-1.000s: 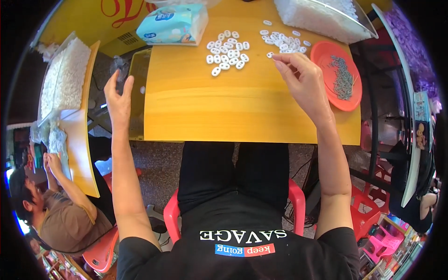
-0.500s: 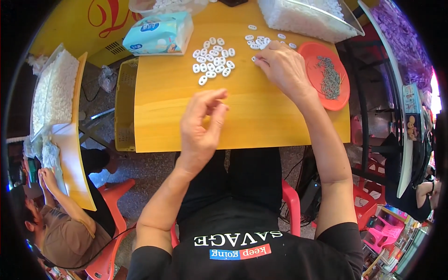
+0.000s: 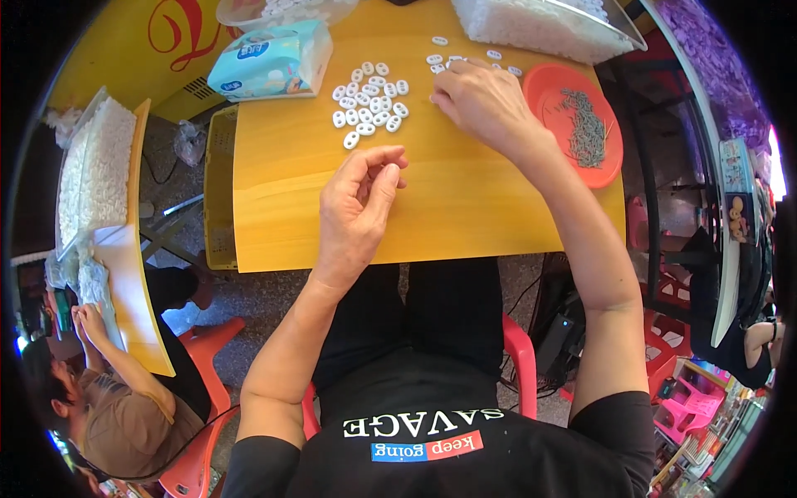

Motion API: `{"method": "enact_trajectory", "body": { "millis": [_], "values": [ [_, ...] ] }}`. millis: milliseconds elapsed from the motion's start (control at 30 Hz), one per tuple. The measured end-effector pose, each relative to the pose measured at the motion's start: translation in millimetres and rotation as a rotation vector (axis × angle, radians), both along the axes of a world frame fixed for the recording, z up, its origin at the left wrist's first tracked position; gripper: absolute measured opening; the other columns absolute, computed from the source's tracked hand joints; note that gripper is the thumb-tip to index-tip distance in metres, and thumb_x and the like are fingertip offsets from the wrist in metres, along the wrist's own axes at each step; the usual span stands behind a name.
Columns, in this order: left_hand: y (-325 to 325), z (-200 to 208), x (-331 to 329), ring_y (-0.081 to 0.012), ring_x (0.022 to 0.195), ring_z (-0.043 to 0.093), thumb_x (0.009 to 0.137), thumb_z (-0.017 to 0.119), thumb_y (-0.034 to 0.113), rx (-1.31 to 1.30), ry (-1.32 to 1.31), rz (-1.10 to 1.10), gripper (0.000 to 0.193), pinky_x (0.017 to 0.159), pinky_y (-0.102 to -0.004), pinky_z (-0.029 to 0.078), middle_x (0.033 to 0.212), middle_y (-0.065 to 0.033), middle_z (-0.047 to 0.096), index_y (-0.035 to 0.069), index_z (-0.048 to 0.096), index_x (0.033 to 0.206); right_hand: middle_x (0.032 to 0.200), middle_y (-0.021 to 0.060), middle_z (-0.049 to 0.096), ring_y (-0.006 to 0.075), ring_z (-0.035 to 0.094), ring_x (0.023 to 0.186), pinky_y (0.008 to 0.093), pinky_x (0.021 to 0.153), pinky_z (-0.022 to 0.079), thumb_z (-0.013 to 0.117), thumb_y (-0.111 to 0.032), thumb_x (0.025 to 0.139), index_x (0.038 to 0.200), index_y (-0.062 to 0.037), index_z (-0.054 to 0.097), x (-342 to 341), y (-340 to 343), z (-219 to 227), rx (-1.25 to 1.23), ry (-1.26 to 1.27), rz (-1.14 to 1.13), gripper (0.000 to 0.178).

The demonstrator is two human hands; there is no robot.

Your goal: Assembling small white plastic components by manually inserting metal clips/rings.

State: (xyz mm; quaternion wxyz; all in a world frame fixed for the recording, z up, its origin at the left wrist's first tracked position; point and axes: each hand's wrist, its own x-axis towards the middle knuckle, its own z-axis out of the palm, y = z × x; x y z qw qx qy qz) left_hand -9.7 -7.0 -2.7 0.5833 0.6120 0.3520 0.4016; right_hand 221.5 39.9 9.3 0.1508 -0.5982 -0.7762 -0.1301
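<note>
My right hand (image 3: 484, 98) reaches over the smaller group of white oval pieces (image 3: 434, 60) at the far side of the table. Its fingers bend downward and closed, and the palm hides what they hold, if anything. Over the middle of the table is my left hand (image 3: 357, 199), thumb against curled fingers; no object shows in its grip. Beyond it lies a loose cluster of white oval two-holed pieces (image 3: 364, 98). Beside my right wrist, a red plate (image 3: 612, 124) carries a heap of small grey metal pins (image 3: 586, 133).
A blue tissue pack (image 3: 274, 62) stands at the back left of the yellow table (image 3: 307, 224). A clear bin of white pieces (image 3: 540, 33) occupies the back right. At left, a person (image 3: 124, 407) sits by another table with a bin of white pieces (image 3: 95, 166).
The whole view has shifted slightly. My right hand has moved a little left over the pieces; the white piece seen at its thumb is hidden now. My left hand's fingers have curled in more.
</note>
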Motion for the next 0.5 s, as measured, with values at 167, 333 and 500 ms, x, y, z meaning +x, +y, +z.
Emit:
{"method": "enact_trajectory", "body": {
  "millis": [167, 333, 500],
  "values": [
    [-0.6, -4.0, 6.9, -0.0087, 0.083, 0.06, 0.097, 0.056, 0.005, -0.02, -0.032, 0.029, 0.019, 0.076, -0.0225, 0.05, 0.098, -0.0053, 0.064, -0.002, 0.061, 0.114, 0.083, 0.0116, 0.067, 0.0322, 0.065, 0.083, 0.0435, 0.073, 0.05, 0.067, -0.019, 0.083, 0.085, -0.0045, 0.065, 3.4, 7.6, 11.1, -0.277, 0.07, 0.008, 0.015],
    [2.9, -8.4, 8.3, -0.0085, 0.086, 0.06, 0.099, 0.055, 0.011, -0.009, 0.027, 0.021, 0.024, 0.075, -0.0211, 0.047, 0.105, -0.0062, 0.066, 0.0, 0.06, 0.12, 0.079, 0.0134, 0.067, 0.0319, 0.065, 0.079, 0.0421, 0.071, 0.05, 0.07, -0.02, 0.08, 0.086, -0.0033, 0.066, 2.1, 21.4, 27.1, -0.42, 0.178, 0.009, 0.019],
    [2.6, -9.8, 6.0, -0.0066, 0.08, 0.058, 0.098, 0.056, 0.008, -0.021, 0.024, 0.032, 0.019, 0.072, -0.0214, 0.049, 0.098, -0.0042, 0.067, 0.0, 0.062, 0.114, 0.08, 0.0136, 0.068, 0.0301, 0.065, 0.077, 0.0414, 0.07, 0.051, 0.069, -0.021, 0.078, 0.087, -0.0031, 0.067, 7.6, 34.1, 21.0, -0.496, 0.251, 0.065, 0.02]
  ]
}}
